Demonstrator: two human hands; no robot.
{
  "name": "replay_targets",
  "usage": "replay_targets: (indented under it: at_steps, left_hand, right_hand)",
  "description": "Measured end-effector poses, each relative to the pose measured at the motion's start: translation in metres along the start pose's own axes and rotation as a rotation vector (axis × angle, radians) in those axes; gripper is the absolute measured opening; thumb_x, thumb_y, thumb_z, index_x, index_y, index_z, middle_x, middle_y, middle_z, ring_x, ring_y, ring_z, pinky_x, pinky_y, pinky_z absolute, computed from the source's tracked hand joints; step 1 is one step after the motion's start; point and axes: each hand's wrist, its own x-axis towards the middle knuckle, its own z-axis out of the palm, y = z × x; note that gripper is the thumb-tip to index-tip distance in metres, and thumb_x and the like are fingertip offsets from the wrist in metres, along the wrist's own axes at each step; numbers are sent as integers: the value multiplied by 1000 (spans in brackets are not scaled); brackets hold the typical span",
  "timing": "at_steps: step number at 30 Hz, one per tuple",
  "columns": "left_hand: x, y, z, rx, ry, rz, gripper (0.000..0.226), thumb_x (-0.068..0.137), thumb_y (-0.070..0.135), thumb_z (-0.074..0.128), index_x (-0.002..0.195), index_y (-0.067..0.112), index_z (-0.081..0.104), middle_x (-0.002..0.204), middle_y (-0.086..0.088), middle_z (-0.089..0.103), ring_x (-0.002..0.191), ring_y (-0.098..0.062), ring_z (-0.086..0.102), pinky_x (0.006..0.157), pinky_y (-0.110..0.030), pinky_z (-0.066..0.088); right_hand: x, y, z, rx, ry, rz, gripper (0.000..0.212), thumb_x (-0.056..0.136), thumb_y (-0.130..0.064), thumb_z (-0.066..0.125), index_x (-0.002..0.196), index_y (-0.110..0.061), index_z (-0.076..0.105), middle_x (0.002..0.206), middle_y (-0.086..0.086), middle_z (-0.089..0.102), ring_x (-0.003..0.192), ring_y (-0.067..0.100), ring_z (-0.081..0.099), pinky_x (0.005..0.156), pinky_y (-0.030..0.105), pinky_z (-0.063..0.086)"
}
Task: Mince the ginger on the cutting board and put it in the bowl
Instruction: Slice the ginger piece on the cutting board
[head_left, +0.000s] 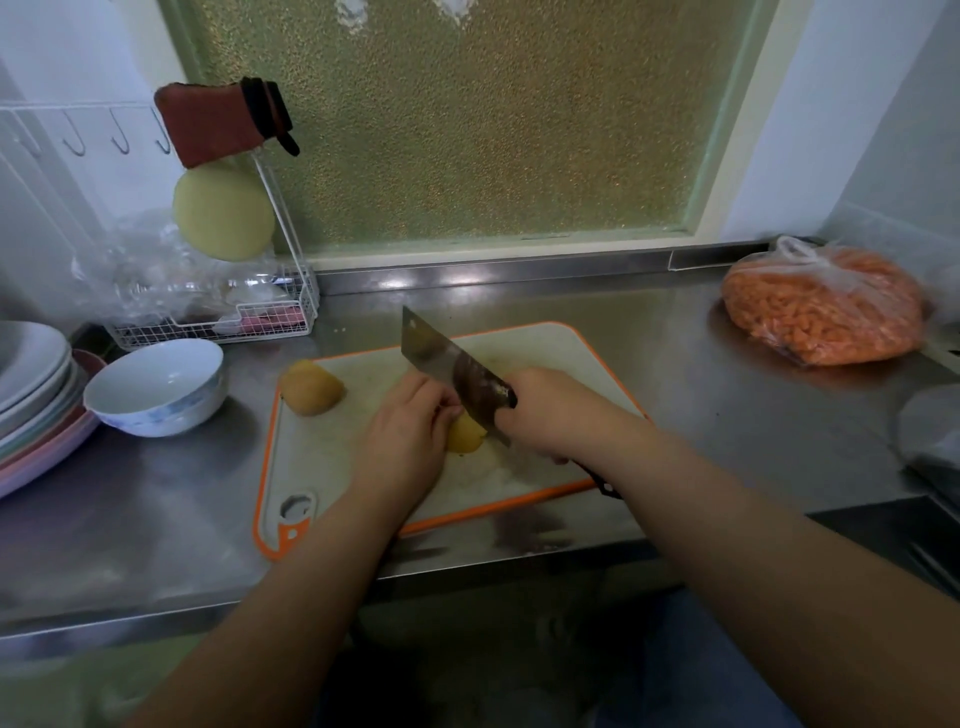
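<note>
Both bare forearms reach forward from bottom of view, converging toward centre. Left hand palm down, fingers curled at the front, knuckles raised, fingertips tucked under and hidden. Right hand clenched in a fist around a handle, index finger bent forward on top, wrist angled inward to the left

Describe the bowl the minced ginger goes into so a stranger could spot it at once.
Start at the orange-rimmed cutting board on the steel counter and look just past its left edge. There stands a white bowl, upright, next to a stack of plates. Unlike the flat plates, it is deep and round, with faint blue markings on its outside.
</note>
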Motion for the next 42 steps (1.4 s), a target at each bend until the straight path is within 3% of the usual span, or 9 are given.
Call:
replay_targets:
  at_steps: [5, 16, 21, 26, 29, 33, 37, 39, 42]
  left_hand:
    - [1, -1, 1, -14, 6, -23, 9, 86, 13, 60, 85, 20, 56, 89, 5, 50, 81, -19, 51, 68, -30, 39]
    - [2, 1, 1, -38, 13, -23, 13, 83, 5, 63, 82, 16, 57, 85, 7, 45, 78, -16, 47, 66, -23, 30]
    - [2, 0, 1, -41, 5, -32, 12, 83, 5, 64, 82, 15, 58, 86, 2, 51, 78, -14, 47, 65, -22, 29]
    - [3, -2, 2, -55, 0, -53, 11, 83, 7, 65, 81, 16, 59, 86, 2, 53, 76, -11, 45, 65, -24, 31]
    - [3, -3, 3, -76, 9, -67, 12, 83, 7, 65, 80, 16, 58, 86, 4, 52, 79, -12, 48, 67, -27, 37]
    - [2, -2, 3, -73, 11, -64, 11, 83, 7, 65, 80, 15, 59, 86, 1, 54, 79, -13, 49, 67, -25, 36]
    - [3, -3, 3, -64, 7, -41, 10, 82, 5, 66, 81, 13, 60, 87, -3, 56, 80, -19, 52, 69, -29, 39]
    - [2, -2, 3, -57, 10, -38, 9, 82, 5, 66, 81, 12, 61, 87, -3, 57, 80, -19, 52, 69, -28, 39]
    - [1, 0, 2, -56, 18, -44, 8, 82, 5, 65, 82, 12, 61, 88, -2, 56, 80, -17, 51, 68, -27, 39]
  right_hand:
    - [-7, -6, -11, -43, -7, -2, 11, 88, -14, 48, 83, -8, 56, 55, 6, 47, 41, 20, 45, 39, 23, 36]
    - [-16, -16, -18, -143, -37, -22, 10, 93, -16, 47, 87, -9, 50, 58, 3, 42, 46, 15, 39, 41, 24, 30]
    - [-9, -21, -20, -160, -101, 45, 20, 89, -6, 46, 92, 3, 64, 70, 21, 67, 45, 27, 54, 44, 24, 44]
    - [-5, -26, -20, -128, -136, 47, 20, 92, -5, 44, 82, 3, 59, 55, 13, 54, 41, 23, 49, 42, 24, 41]
    - [0, -27, -17, -131, -155, 46, 24, 92, -5, 42, 71, 0, 54, 53, 13, 52, 39, 24, 47, 43, 23, 40]
    - [6, -29, -13, -175, -185, 49, 27, 93, -5, 42, 71, -1, 57, 55, 12, 54, 40, 22, 49, 44, 23, 41]
    - [7, -20, 10, -147, -159, 27, 25, 92, -10, 52, 67, -14, 47, 74, 7, 55, 55, 20, 49, 46, 22, 39]
    - [7, -15, 19, -94, -124, 28, 13, 90, -11, 54, 78, -12, 50, 85, 9, 54, 68, 22, 48, 49, 21, 36]
    - [8, -7, 18, -25, -114, 85, 10, 89, -9, 53, 82, -8, 60, 70, 11, 61, 49, 19, 46, 41, 21, 36]
